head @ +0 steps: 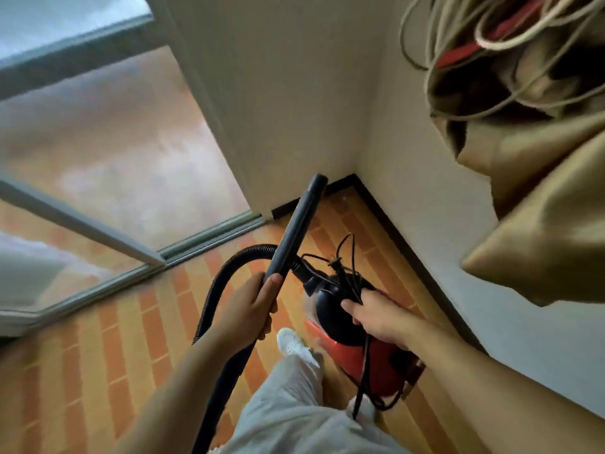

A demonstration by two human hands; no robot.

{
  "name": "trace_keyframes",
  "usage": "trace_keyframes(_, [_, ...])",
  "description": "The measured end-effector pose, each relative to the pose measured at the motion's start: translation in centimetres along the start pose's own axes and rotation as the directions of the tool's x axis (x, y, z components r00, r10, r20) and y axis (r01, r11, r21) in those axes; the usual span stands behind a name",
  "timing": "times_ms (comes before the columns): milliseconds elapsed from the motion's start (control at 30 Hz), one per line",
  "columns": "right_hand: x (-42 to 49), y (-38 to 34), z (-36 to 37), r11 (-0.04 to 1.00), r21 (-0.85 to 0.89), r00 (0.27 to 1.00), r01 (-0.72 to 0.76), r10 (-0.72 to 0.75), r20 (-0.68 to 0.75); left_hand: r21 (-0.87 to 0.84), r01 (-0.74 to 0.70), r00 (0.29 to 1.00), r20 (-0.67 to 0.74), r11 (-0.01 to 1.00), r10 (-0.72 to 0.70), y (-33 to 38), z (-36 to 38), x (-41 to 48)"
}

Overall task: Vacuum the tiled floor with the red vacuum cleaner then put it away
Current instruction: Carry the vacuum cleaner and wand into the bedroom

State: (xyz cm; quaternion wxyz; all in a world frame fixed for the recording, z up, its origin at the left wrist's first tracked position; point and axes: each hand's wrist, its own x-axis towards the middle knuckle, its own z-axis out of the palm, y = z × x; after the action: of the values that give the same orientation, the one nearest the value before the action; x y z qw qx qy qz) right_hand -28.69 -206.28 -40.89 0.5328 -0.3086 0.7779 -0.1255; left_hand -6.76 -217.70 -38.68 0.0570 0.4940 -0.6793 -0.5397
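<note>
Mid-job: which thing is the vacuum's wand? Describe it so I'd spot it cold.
Find the wall corner edged with dark skirting. Pointing toward it is the wand, gripped by the left hand. It is straight and smooth, unlike the curving ribbed hose.

Both forearms (183,371) show bare from the near edge to the wrists, and the left hand (248,309) and right hand (376,314) are bare too. The legs are in loose trousers (294,404) of pale, whitish-grey cloth, thin and much creased, with folds running down the leg. The far foot wears a white shoe (291,342) with a rounded toe, its detail blurred. Right of it and nearer, a second shoe (365,409), also white, shows only in part
</note>
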Motion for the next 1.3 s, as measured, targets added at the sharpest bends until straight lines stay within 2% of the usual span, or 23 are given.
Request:
trace_keyframes(267, [5.8, -14.5, 0.6, 0.948, -0.245, 0.979, 0.202, -0.193, 0.061, -0.139, -0.016, 0.966, -0.259, 0.99, -0.02, -1.3, -10.7, 0.8])
trace_keyframes(400, [7.3, -20.2, 0.8, 0.897, -0.347, 0.962, 0.273, -0.265, 0.072, -0.096, -0.065, 0.885, -0.466, 0.993, 0.013, -1.8, -15.1, -0.3])
trace_keyframes(533, [9.0, -25.0, 1.6, 0.869, -0.352, 0.937, 0.348, -0.337, 0.093, -0.196, -0.088, 0.719, -0.691, 0.977, -0.074, -1.8, -18.7, -2.0])
trace_keyframes(633, [10.5, -28.2, 2.8, 0.842, -0.37, 0.92, 0.391, -0.372, 0.126, -0.328, -0.1, 0.604, -0.77, 0.939, -0.205, -2.1, -20.4, -4.2])
trace_keyframes(733, [11.5, -31.1, 5.0, 0.787, -0.393, 0.88, 0.474, -0.425, 0.211, -0.459, -0.116, 0.457, -0.812, 0.881, -0.363, -3.1, -20.9, -6.7])
trace_keyframes(900, [11.5, -35.3, 10.0, 0.658, -0.413, 0.775, 0.63, -0.501, 0.385, -0.65, -0.192, 0.242, -0.757, 0.735, -0.607, -4.7, -20.1, -10.7])
trace_keyframes(1133, [9.3, -40.4, 19.2, 0.493, -0.392, 0.624, 0.776, -0.515, 0.588, -0.657, -0.381, -0.048, -0.689, 0.65, -0.724, -8.7, -20.5, -17.1])
trace_keyframes(1200, [8.9, -41.4, 22.6, 0.461, -0.401, 0.607, 0.792, -0.512, 0.608, -0.647, -0.441, -0.111, -0.649, 0.622, -0.753, -10.8, -21.0, -18.9])
trace_keyframes(1300, [8.2, -43.1, 28.4, 0.431, -0.4, 0.584, 0.809, -0.514, 0.628, -0.623, -0.515, -0.168, -0.6, 0.588, -0.782, -14.3, -22.5, -21.6])
